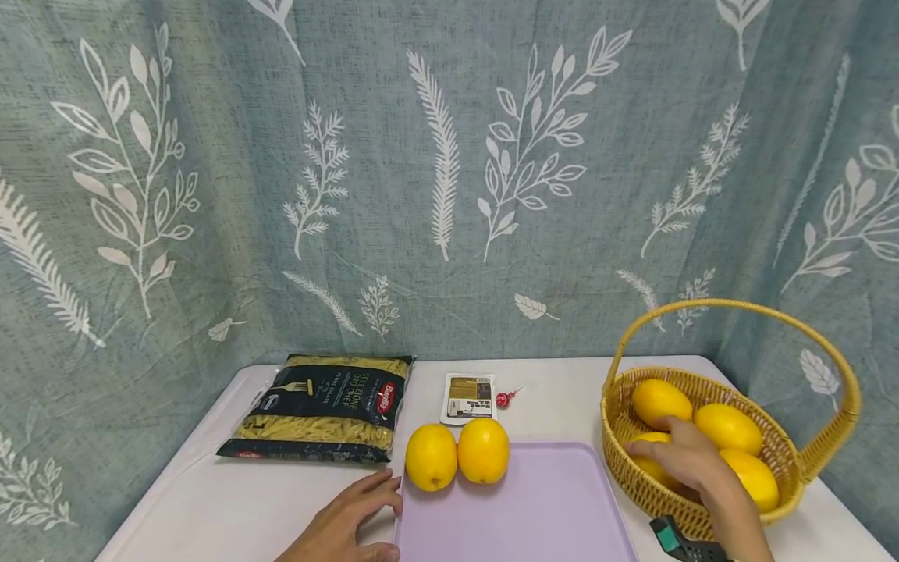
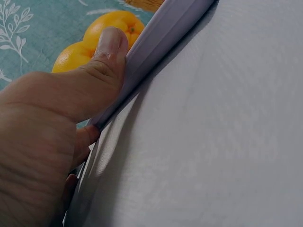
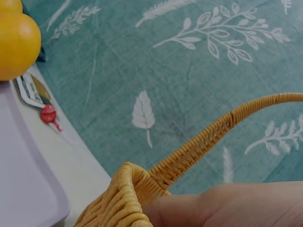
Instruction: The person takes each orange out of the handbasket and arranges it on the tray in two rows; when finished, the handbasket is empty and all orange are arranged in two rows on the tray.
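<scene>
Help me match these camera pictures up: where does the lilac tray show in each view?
Head: the lilac tray is at bottom centre, partly cut off.
Left wrist: one side of it slants down leftward from the top edge.
Right wrist: at the lower left, partly cut off.
Shared landmark: the two yellow fruits at its far left corner.

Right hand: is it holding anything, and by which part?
The right hand is over the near-left yellow fruit in the basket, but whether it holds it, and where, cannot be told.

There're 6 yel fruits (image 1: 485,450) & 1 ea: bskt (image 1: 635,484), tray (image 1: 520,515), pasta bag (image 1: 316,408), pkt (image 1: 468,398), lollipop (image 1: 502,400).
</scene>
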Motion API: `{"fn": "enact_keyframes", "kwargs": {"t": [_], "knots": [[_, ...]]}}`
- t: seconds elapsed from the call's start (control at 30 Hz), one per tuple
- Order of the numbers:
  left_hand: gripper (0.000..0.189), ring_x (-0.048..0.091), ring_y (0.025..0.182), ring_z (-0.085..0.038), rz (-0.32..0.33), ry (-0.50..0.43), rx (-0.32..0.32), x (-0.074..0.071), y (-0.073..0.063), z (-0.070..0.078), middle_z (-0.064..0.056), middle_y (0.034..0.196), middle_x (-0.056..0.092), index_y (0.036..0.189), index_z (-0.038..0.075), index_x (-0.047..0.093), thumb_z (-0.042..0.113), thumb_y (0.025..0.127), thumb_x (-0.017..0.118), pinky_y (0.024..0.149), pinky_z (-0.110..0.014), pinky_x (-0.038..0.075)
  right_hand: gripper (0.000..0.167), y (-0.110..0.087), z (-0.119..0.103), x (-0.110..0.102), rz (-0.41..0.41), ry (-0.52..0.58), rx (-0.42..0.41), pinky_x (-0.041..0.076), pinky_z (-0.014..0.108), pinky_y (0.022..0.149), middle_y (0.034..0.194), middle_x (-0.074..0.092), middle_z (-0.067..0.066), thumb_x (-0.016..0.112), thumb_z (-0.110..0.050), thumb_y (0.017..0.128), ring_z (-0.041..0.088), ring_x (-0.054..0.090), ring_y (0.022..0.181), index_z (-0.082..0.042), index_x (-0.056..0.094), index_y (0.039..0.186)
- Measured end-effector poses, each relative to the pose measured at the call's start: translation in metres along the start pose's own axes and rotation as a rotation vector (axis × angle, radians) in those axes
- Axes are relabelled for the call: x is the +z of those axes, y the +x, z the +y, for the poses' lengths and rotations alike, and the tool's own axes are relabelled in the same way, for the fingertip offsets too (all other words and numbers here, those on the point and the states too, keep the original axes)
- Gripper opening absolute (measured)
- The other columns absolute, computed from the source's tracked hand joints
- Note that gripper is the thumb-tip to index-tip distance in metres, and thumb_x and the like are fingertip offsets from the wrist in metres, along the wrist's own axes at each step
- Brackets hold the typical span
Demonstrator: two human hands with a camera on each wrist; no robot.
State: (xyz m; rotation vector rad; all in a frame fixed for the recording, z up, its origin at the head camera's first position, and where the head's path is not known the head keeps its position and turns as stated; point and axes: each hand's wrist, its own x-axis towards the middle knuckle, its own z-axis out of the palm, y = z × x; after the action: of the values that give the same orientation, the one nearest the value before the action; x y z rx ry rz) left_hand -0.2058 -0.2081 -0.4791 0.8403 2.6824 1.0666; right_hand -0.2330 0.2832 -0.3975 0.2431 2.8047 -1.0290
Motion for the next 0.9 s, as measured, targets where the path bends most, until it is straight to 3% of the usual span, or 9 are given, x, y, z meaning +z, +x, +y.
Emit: {"fn": "enact_keyframes", "kwargs": {"t": [0.17,0.33,0.4,0.47,0.53,0.67,0.83,0.9], "knots": [[0.023,0.037,0.140,-0.051,-0.007,-0.008,0.005,-0.001,0.000,0.000,-0.014,0.150,0.052,0.109,0.039,0.061,0.046,0.090,0.073,0.106,-0.077,0.035,0.105,-0.003,-0.004,-0.003,0.047,-0.048,0.019,0.042,0.068,0.102,0.144,0.037,0.044,0.078,-0.057,0.081,0.060,0.041,0.128,0.017,0.037,0.143],[0.022,0.036,0.141,-0.051,-0.014,-0.016,0.001,-0.001,0.000,0.000,-0.013,0.151,0.052,0.109,0.039,0.061,0.045,0.091,0.073,0.107,-0.077,0.034,0.117,-0.009,-0.009,-0.007,0.116,0.073,0.070,0.061,0.044,0.076,0.138,0.031,0.052,0.081,-0.061,0.076,0.049,0.057,0.102,0.021,0.032,0.144],[0.022,0.036,0.141,-0.051,-0.017,-0.018,-0.003,-0.001,0.000,0.001,-0.013,0.151,0.052,0.109,0.040,0.061,0.044,0.091,0.073,0.107,-0.077,0.034,0.123,-0.011,-0.011,-0.009,0.157,0.148,0.091,0.062,0.034,0.064,0.139,0.023,0.056,0.082,-0.061,0.074,0.040,0.066,0.086,0.023,0.026,0.145],[0.022,0.036,0.141,-0.051,-0.017,-0.019,-0.004,-0.001,0.000,0.001,-0.013,0.151,0.052,0.109,0.040,0.061,0.044,0.091,0.073,0.106,-0.077,0.034,0.128,-0.013,-0.013,-0.009,0.208,0.164,0.091,0.059,0.030,0.065,0.141,0.019,0.057,0.081,-0.065,0.073,0.032,0.071,0.073,0.023,0.024,0.146],[0.022,0.036,0.141,-0.052,-0.016,-0.020,-0.001,-0.001,0.000,0.001,-0.013,0.151,0.052,0.108,0.039,0.061,0.044,0.091,0.073,0.106,-0.078,0.034,0.126,-0.014,-0.016,-0.006,0.273,0.171,0.082,0.058,0.030,0.062,0.141,0.026,0.054,0.080,-0.067,0.073,0.027,0.071,0.057,0.021,0.028,0.147],[0.022,0.036,0.141,-0.052,-0.013,-0.024,0.003,-0.001,0.000,0.001,-0.014,0.150,0.052,0.109,0.039,0.061,0.044,0.091,0.073,0.107,-0.078,0.033,0.111,-0.016,-0.023,0.001,0.414,0.153,0.042,0.055,0.030,0.055,0.134,0.050,0.041,0.078,-0.070,0.074,0.024,0.067,0.049,0.010,0.044,0.144],[0.023,0.036,0.141,-0.051,-0.004,-0.019,0.009,0.000,-0.001,0.001,-0.013,0.150,0.053,0.109,0.039,0.062,0.045,0.090,0.074,0.107,-0.077,0.034,0.101,-0.016,-0.033,0.008,0.478,0.250,-0.019,0.057,0.029,0.051,0.138,0.050,0.037,0.082,-0.062,0.075,0.025,0.067,0.049,-0.002,0.046,0.148],[0.024,0.037,0.141,-0.051,-0.001,-0.015,0.011,0.000,-0.001,0.001,-0.013,0.151,0.052,0.109,0.039,0.062,0.045,0.090,0.074,0.107,-0.077,0.034,0.098,-0.017,-0.037,0.011,0.498,0.275,-0.046,0.058,0.031,0.051,0.137,0.052,0.034,0.083,-0.059,0.075,0.027,0.068,0.057,-0.005,0.047,0.148]]}}
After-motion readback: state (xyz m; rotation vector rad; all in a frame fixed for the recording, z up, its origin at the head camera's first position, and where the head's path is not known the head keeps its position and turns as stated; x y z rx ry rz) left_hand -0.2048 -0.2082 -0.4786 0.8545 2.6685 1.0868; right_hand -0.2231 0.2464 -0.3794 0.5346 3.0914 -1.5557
